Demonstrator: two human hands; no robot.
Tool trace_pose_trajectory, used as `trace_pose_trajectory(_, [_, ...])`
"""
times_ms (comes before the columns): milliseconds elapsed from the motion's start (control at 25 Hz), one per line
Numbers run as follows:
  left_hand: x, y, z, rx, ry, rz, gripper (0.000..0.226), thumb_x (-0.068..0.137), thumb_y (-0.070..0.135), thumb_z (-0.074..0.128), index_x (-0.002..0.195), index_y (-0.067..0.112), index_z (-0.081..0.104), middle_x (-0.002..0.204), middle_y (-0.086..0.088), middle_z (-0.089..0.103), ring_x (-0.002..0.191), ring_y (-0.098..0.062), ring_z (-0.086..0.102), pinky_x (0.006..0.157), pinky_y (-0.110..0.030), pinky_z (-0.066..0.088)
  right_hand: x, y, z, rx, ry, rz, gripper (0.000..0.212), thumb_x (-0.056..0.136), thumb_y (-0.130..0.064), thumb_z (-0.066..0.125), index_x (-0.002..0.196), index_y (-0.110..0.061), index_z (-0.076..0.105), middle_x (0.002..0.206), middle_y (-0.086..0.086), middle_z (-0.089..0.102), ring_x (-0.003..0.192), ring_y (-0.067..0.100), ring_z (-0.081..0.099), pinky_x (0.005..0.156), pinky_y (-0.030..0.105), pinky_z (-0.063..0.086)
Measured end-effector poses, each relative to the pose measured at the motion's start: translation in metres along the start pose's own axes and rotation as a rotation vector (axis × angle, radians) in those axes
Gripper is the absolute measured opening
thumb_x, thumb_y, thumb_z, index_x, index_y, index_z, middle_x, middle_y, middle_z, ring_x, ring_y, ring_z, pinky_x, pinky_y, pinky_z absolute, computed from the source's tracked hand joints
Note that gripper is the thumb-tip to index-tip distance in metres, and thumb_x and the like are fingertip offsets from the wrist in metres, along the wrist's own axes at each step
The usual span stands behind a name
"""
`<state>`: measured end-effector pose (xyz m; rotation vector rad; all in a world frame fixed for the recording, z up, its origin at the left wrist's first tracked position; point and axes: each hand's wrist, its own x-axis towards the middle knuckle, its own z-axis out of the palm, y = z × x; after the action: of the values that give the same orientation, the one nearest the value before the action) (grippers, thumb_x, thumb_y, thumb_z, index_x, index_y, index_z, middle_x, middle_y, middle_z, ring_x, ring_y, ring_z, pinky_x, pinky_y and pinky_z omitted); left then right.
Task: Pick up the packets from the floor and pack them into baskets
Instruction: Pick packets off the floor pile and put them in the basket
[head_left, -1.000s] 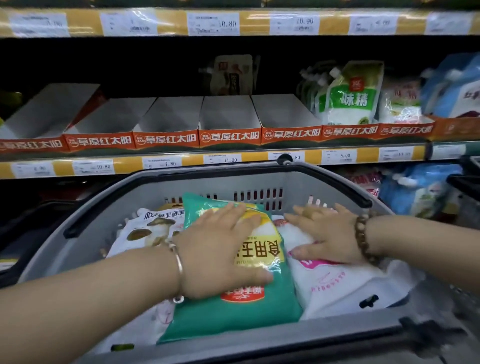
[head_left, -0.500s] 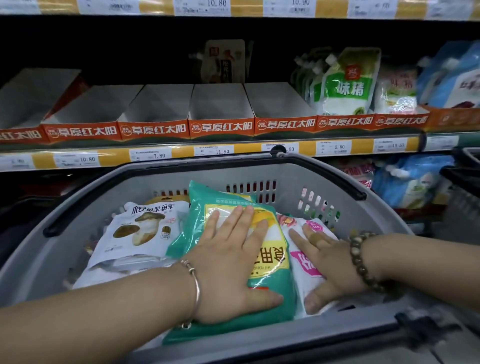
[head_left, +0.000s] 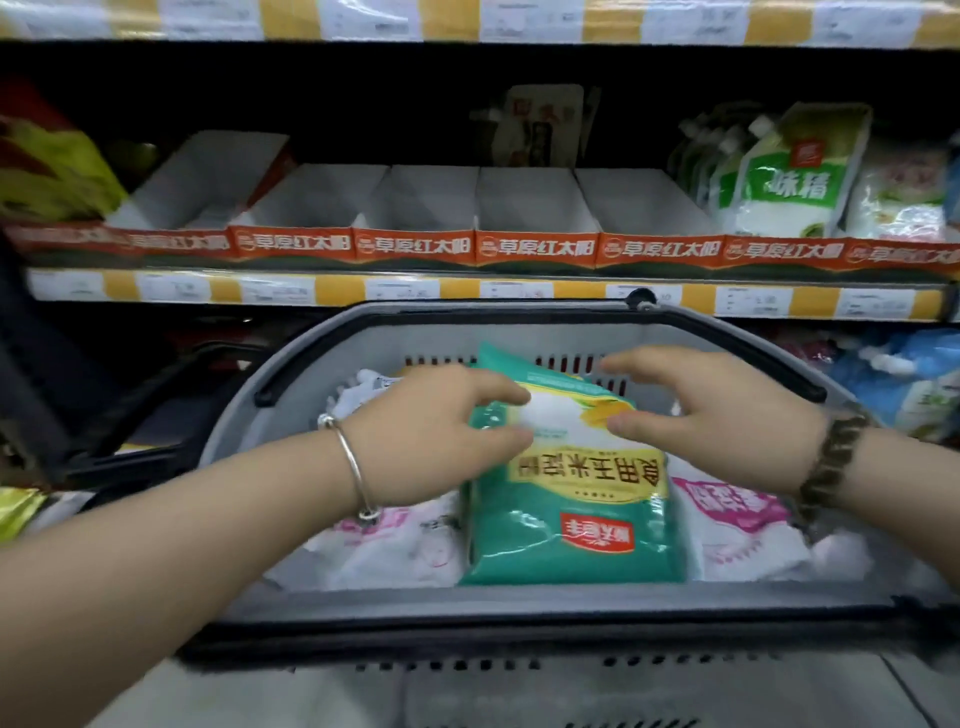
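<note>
Facing us: a grey basket (head_left: 363, 353) fills the middle of the frame, its far wall slotted and its near rim running across the lower part.
Green packet: we see the green packet (head_left: 571, 519) lying flat in the middle of the basket, on top of the others. Its yellow label reads upside down to us, and its far end is close to the slotted wall.
Left hand: the left hand (head_left: 431, 431) comes in from the lower left and sits over the packet's far left corner. The fingers are loosely curved, with thumb and forefinger apart in a C, and we make out nothing gripped. Blur keeps us from telling whether the fingertips touch the wrapper.
Right hand: the right hand (head_left: 727, 415) enters from the right edge, over the packet's far right part. Its fingers stretch toward the other hand, with the thumb spread below them. It has hold of nothing, and again we cannot tell about contact.
White packets: one pink-printed packet (head_left: 737, 525) lies against the green packet's right side. Another white packet (head_left: 395, 545) lies at its left, under the left wrist.
Wrists: we see a silver bangle (head_left: 353, 467) on the left and a brown bead bracelet (head_left: 831, 457) on the right.
Shelf behind: orange-fronted white trays (head_left: 415, 208) run across the upper half, above a yellow-and-white price strip (head_left: 332, 288). A green-and-white pouch (head_left: 795, 176) stands at the upper right.
</note>
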<state>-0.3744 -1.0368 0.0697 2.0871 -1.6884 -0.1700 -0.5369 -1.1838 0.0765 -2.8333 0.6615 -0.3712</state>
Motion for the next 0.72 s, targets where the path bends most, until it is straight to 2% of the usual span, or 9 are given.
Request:
trace_pose_trajectory(120, [-0.04, -0.021, -0.028, -0.125, 0.166, -0.09, 0.036, 0.085, 0.038, 0.061, 0.118, 0.024, 0.064, 0.112, 0.014, 0.064, 0.106, -0.001, 0.058, 0.094, -0.018, 0.042, 0.014, -0.06, 0.007, 0.013, 0.064, -0.172, 0.049, 0.087, -0.042, 0.055, 0.134, -0.031, 0.047, 0.135, -0.014, 0.05, 0.123, 0.005, 0.046, 0.098, 0.02, 0.034])
trace_pose_trajectory(200, [-0.079, -0.042, -0.046, -0.111, 0.255, -0.145, 0.041, 0.078, 0.045, 0.057, 0.113, 0.025, 0.066, 0.105, 0.016, 0.067, 0.099, 0.003, 0.059, 0.091, -0.018, 0.043, 0.023, -0.106, 0.016, 0.07, 0.072, -0.267, 0.048, 0.087, -0.042, 0.054, 0.133, -0.029, 0.049, 0.133, -0.014, 0.052, 0.121, 0.005, 0.047, 0.097, 0.02, 0.035])
trace_pose_trajectory(280, [-0.127, -0.066, -0.064, -0.085, 0.321, -0.212, 0.038, 0.075, 0.048, 0.057, 0.106, 0.029, 0.068, 0.096, 0.019, 0.068, 0.088, 0.011, 0.059, 0.082, -0.01, 0.044, 0.031, -0.157, 0.029, 0.13, 0.079, -0.351, 0.042, 0.088, -0.038, 0.056, 0.129, -0.027, 0.053, 0.129, -0.012, 0.056, 0.118, 0.007, 0.051, 0.094, 0.021, 0.038])
trace_pose_trajectory(360, [-0.176, -0.088, -0.08, -0.026, 0.338, -0.303, 0.021, 0.083, 0.037, 0.06, 0.102, 0.033, 0.066, 0.091, 0.025, 0.063, 0.085, 0.018, 0.056, 0.073, 0.0, 0.038, 0.037, -0.205, 0.046, 0.165, 0.079, -0.43, 0.039, 0.088, -0.035, 0.058, 0.125, -0.026, 0.056, 0.125, -0.009, 0.059, 0.115, 0.01, 0.053, 0.094, 0.027, 0.043])
trace_pose_trajectory(480, [-0.27, -0.123, -0.103, 0.073, 0.389, -0.482, 0.029, 0.085, 0.04, 0.059, 0.111, 0.03, 0.066, 0.097, 0.021, 0.061, 0.094, 0.008, 0.056, 0.075, -0.002, 0.037, 0.039, -0.291, 0.082, 0.175, 0.008, -0.56, 0.039, 0.087, -0.037, 0.057, 0.124, -0.026, 0.056, 0.125, -0.008, 0.058, 0.116, 0.014, 0.053, 0.095, 0.035, 0.044])
trace_pose_trajectory(600, [-0.365, -0.154, -0.112, 0.126, 0.414, -0.665, 0.054, 0.071, 0.056, 0.046, 0.116, 0.03, 0.063, 0.109, 0.014, 0.064, 0.104, -0.005, 0.059, 0.087, -0.021, 0.044, 0.029, -0.375, 0.124, 0.163, -0.072, -0.666, 0.036, 0.088, -0.035, 0.056, 0.123, -0.026, 0.056, 0.126, -0.006, 0.057, 0.117, 0.016, 0.052, 0.094, 0.035, 0.044])
trace_pose_trajectory(720, [-0.448, -0.178, -0.102, 0.133, 0.409, -0.822, 0.062, 0.069, 0.053, 0.041, 0.123, 0.029, 0.058, 0.126, 0.01, 0.059, 0.112, -0.008, 0.056, 0.088, -0.021, 0.04, 0.015, -0.445, 0.174, 0.161, -0.179, -0.685, 0.033, 0.088, -0.033, 0.054, 0.12, -0.026, 0.057, 0.124, -0.003, 0.058, 0.114, 0.019, 0.054, 0.09, 0.036, 0.045])
